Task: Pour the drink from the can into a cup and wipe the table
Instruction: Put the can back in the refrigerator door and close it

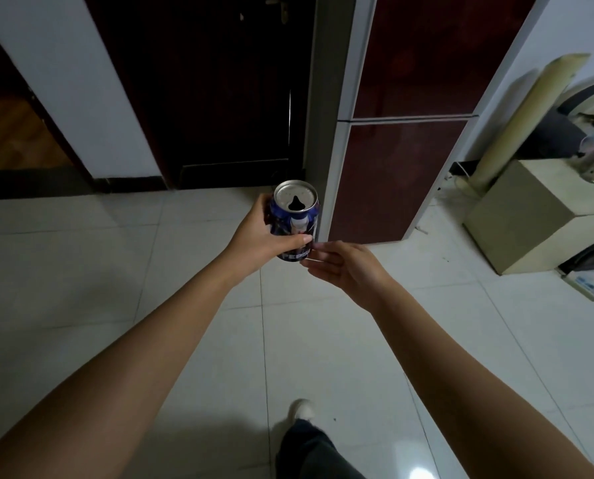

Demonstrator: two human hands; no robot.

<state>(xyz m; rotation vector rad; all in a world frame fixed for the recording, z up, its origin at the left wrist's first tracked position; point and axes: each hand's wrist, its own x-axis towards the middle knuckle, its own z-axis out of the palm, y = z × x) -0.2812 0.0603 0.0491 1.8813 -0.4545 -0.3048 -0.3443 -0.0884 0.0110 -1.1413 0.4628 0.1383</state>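
Observation:
A blue Pepsi can (296, 216) with an opened silver top is held upright in front of me, over the tiled floor. My left hand (257, 236) grips it, fingers behind the can and thumb across its front. My right hand (343, 264) is just right of and below the can, fingers relaxed and fingertips touching or nearly touching its lower side. No cup, cloth or table shows in this view.
A dark red two-door fridge (402, 140) stands ahead right, a dark wooden door (219, 91) ahead left. A beige box (530, 216) and a rolled mat (527, 112) are at the right. My leg and shoe (302, 430) are on the white floor tiles.

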